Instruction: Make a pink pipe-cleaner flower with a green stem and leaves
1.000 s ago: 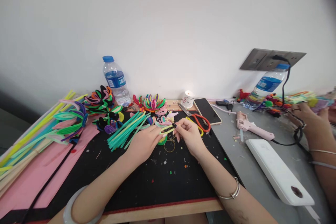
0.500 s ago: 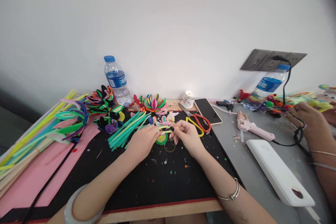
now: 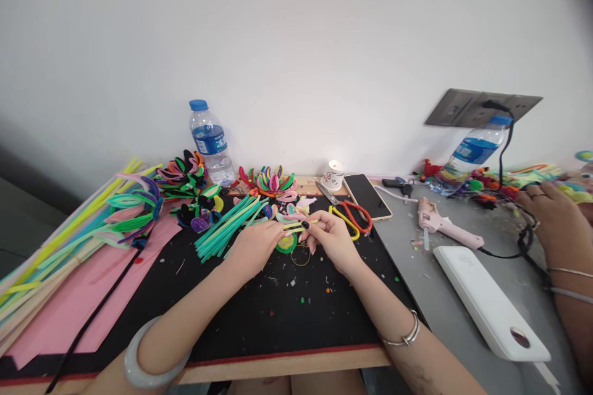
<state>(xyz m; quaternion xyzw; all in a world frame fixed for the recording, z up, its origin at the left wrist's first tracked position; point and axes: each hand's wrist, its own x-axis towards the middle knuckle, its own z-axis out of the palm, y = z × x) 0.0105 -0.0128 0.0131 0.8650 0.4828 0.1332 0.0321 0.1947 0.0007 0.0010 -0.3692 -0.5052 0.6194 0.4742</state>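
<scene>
My left hand (image 3: 252, 247) and my right hand (image 3: 331, 239) meet over the black mat (image 3: 287, 315), both pinching a thin yellow pipe cleaner (image 3: 299, 226) bent into a narrow loop between the fingertips. Just below it on the mat lie a green coil (image 3: 286, 245) and a thin wire ring (image 3: 301, 256). A bundle of teal pipe cleaners (image 3: 227, 228) lies beside my left hand. Red-and-yellow scissors (image 3: 349, 217) lie right of my right hand.
Finished pipe-cleaner flowers (image 3: 269, 180) and a water bottle (image 3: 212, 143) stand at the back. A phone (image 3: 365, 195), tape roll (image 3: 333, 175), pink glue gun (image 3: 442, 223) and white power bank (image 3: 491, 305) lie to the right. Another person's hand (image 3: 553, 216) works at far right. Long pipe cleaners (image 3: 60, 241) lie on pink paper at left.
The camera view has shifted slightly. My hands stay together on the yellow loop, pressing it flatter. The other person's hand at right has lowered toward the table.
</scene>
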